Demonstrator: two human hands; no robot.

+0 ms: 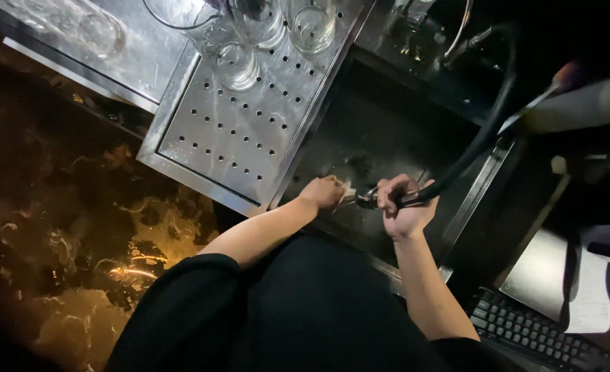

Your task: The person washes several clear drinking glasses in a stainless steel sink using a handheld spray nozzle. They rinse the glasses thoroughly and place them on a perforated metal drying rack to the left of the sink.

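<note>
Hose work fills my view over the dark sink. My right hand has its grip clenched around the metal spray head of a black hose, which arcs up and away to the right. My left hand is closed on something small and pale just in front of the nozzle; I cannot tell what it is, it is too blurred.

I judge the hose stiff and springy, likely to tug back toward its mount, so holding the rigid metal collar near the tip looks the surest place. Wet metal will be slippery, so a full wrap of the fingers suits it.

To the left lies a perforated steel drain tray with several clear glasses standing at its far end, fragile and well apart from both hands. A keyboard sits at lower right.
</note>
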